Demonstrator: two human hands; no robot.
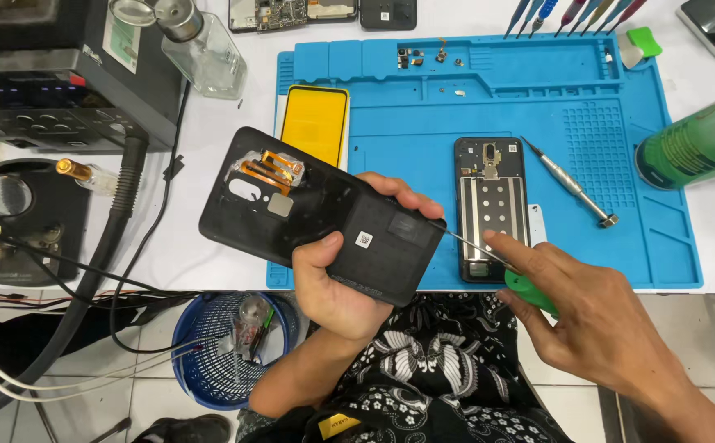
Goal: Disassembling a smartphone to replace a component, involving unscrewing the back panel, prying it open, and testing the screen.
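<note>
The black phone back cover (pixel 325 217), inner side up, is held above the near edge of the blue work mat (pixel 423 123) in the closed left hand (pixel 337 283), while the right hand (pixel 599 320) grips a green-handled screwdriver (pixel 489 254), its thin tip touching the cover's right edge.

- Left hand (pixel 337 283) bare, no ring, watch or glove; forearm uncovered to the elbow
- Right hand (pixel 599 316) bare too, wrist free of any band; no sleeve showing
- Black garment (pixel 423 369) over the lap, printed with white swirling floral shapes; a small yellow tag (pixel 334 426) at its lower edge
</note>
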